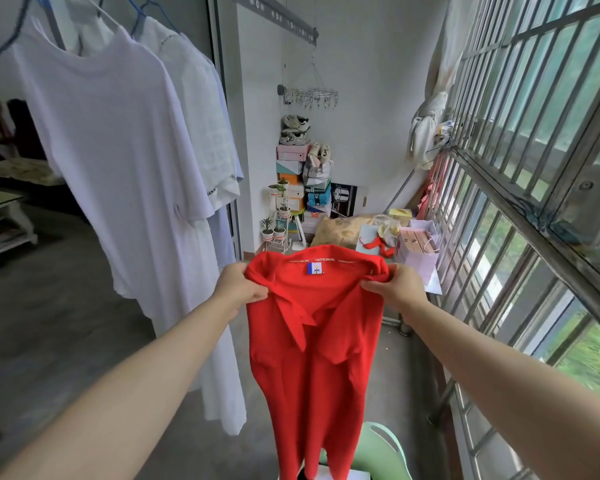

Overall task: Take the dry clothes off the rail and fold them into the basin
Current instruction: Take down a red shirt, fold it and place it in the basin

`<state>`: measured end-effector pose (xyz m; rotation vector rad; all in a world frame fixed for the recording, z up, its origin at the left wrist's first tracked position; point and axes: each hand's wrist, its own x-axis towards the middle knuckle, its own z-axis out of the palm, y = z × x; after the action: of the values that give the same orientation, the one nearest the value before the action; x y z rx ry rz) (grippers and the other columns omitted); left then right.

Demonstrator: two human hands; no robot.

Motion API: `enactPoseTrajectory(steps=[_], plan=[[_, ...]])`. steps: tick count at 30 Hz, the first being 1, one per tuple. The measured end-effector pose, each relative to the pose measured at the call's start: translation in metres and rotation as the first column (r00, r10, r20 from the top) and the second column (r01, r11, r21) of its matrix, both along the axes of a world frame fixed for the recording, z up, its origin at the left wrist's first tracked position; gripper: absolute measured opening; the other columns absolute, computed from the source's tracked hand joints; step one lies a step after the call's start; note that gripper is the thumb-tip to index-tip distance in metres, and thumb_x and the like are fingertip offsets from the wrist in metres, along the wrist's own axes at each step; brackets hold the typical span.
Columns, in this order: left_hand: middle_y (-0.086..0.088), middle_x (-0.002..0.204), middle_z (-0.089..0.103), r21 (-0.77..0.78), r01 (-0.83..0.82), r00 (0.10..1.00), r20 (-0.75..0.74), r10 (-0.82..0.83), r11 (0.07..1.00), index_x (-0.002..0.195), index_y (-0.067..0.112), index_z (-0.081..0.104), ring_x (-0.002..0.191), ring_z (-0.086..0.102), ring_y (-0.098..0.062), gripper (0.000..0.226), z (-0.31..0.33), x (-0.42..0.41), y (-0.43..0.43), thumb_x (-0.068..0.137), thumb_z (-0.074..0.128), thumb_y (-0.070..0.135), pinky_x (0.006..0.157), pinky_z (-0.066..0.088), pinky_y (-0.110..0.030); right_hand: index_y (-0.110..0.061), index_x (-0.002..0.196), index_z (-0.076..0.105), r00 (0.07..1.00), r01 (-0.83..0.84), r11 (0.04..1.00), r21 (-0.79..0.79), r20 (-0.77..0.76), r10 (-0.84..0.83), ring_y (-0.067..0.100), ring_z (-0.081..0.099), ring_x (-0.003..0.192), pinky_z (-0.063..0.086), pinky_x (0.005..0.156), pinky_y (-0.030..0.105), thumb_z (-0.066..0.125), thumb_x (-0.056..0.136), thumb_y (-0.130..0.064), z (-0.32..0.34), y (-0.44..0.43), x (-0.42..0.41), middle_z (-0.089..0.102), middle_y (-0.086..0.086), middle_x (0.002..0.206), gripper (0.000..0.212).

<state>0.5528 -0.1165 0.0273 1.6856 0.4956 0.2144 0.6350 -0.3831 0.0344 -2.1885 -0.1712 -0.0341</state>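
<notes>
A red polo shirt [312, 351] hangs in front of me, held up by its shoulders with the collar and label facing me. My left hand [240, 285] grips the left shoulder and my right hand [397, 287] grips the right shoulder. Its lower part drops over a pale green basin [381, 452] at the bottom edge, which it partly hides. On the left, several white garments, among them a white T-shirt [118, 161], hang on blue hangers [142, 12] from the rail [274, 15] overhead.
A barred window [534, 168] runs along the right side. Stacked shoe boxes [302, 181], small potted plants [274, 230], bags and a cluttered low table [406, 244] fill the far corner. Bare concrete floor [49, 323] lies to the left.
</notes>
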Motion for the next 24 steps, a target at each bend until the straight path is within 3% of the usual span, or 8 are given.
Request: enactPoseTrajectory(steps=[4, 7, 10, 12, 14, 17, 22, 24], plan=[[-0.012, 0.072, 0.071, 0.232, -0.068, 0.998, 0.015, 0.067, 0.97, 0.09, 0.009, 0.068, 0.066, 0.071, -0.024, 0.02, 0.001, 0.007, -0.008, 0.073, 0.077, 0.009, 0.069, 0.06, -0.036, -0.026, 0.085, 0.067, 0.999, -0.021, 0.994, 0.106, -0.047, 0.026, 0.02, 0.068, 0.084, 0.055, 0.083, 0.042, 0.078, 0.071, -0.019, -0.002, -0.002, 0.002, 0.072, 0.002, 0.088, 0.019], [-0.002, 0.073, 0.067, 0.575, -0.07, 0.989, -0.068, 0.132, 0.815, 0.084, 0.017, 0.064, 0.07, 0.066, -0.024, 0.025, 0.009, 0.013, -0.015, 0.071, 0.075, 0.035, 0.069, 0.054, -0.033, -0.023, 0.088, 0.065, 0.997, -0.045, 0.98, 0.192, -0.053, 0.056, 0.026, 0.067, 0.09, 0.053, 0.087, 0.048, 0.074, 0.072, -0.011, -0.001, -0.003, 0.003, 0.071, 0.007, 0.093, 0.022], [-0.002, 0.081, 0.058, 0.64, -0.119, 0.967, -0.101, 0.236, 0.759, 0.086, 0.019, 0.061, 0.078, 0.055, -0.027, 0.028, 0.012, 0.019, -0.023, 0.072, 0.071, 0.04, 0.067, 0.045, -0.03, -0.017, 0.091, 0.063, 0.998, -0.044, 0.973, 0.224, -0.04, 0.054, 0.028, 0.064, 0.09, 0.053, 0.086, 0.045, 0.069, 0.076, -0.005, -0.001, -0.003, 0.001, 0.067, 0.008, 0.092, 0.02], [-0.01, 0.086, 0.063, 0.49, -0.16, 0.963, -0.113, 0.244, 0.857, 0.08, 0.013, 0.058, 0.075, 0.056, -0.028, 0.021, 0.009, 0.024, -0.03, 0.073, 0.069, 0.03, 0.063, 0.046, -0.029, -0.014, 0.095, 0.063, 0.999, -0.036, 0.974, 0.222, -0.033, 0.044, 0.025, 0.063, 0.088, 0.053, 0.084, 0.044, 0.067, 0.076, -0.006, -0.002, -0.002, 0.0, 0.067, 0.007, 0.092, 0.021], [-0.016, 0.101, 0.062, 0.098, -0.212, 0.968, -0.118, 0.223, 0.972, 0.088, 0.008, 0.059, 0.079, 0.058, -0.026, 0.016, 0.004, 0.031, -0.035, 0.076, 0.066, 0.014, 0.052, 0.048, -0.027, -0.013, 0.1, 0.063, 0.999, -0.023, 0.98, 0.196, -0.021, 0.027, 0.024, 0.063, 0.09, 0.053, 0.085, 0.042, 0.068, 0.076, -0.009, -0.002, -0.001, 0.0, 0.067, 0.007, 0.096, 0.025], [-0.015, 0.122, 0.051, -0.389, -0.184, 0.981, -0.123, 0.147, 0.903, 0.118, 0.007, 0.052, 0.108, 0.055, -0.032, 0.037, -0.001, 0.038, -0.045, 0.083, 0.058, -0.002, 0.05, 0.054, -0.038, -0.013, 0.105, 0.062, 0.999, 0.025, 0.991, 0.135, 0.023, -0.028, 0.021, 0.061, 0.093, 0.05, 0.084, 0.037, 0.07, 0.078, -0.016, -0.004, 0.001, -0.001, 0.066, 0.003, 0.099, 0.028], [-0.013, 0.134, 0.047, -0.544, -0.189, 0.98, -0.152, 0.125, 0.817, 0.129, 0.011, 0.047, 0.118, 0.051, -0.036, 0.042, 0.002, 0.047, -0.063, 0.089, 0.06, 0.01, 0.068, 0.053, -0.053, -0.025, 0.082, 0.064, 0.993, 0.121, 0.969, 0.217, -0.024, -0.119, 0.026, 0.066, 0.089, 0.054, 0.081, 0.042, 0.07, 0.079, -0.023, -0.006, 0.009, 0.0, 0.069, 0.004, 0.089, 0.007], [-0.008, 0.138, 0.045, -0.572, -0.187, 0.98, -0.168, 0.109, 0.799, 0.135, 0.014, 0.044, 0.123, 0.049, -0.036, 0.048, 0.006, 0.05, -0.072, 0.09, 0.061, 0.021, 0.084, 0.048, -0.059, -0.028, 0.074, 0.062, 0.99, 0.139, 0.95, 0.281, -0.075, -0.122, 0.025, 0.068, 0.085, 0.056, 0.08, 0.044, 0.074, 0.076, -0.027, -0.007, 0.013, 0.001, 0.069, 0.004, 0.084, 0.013]])
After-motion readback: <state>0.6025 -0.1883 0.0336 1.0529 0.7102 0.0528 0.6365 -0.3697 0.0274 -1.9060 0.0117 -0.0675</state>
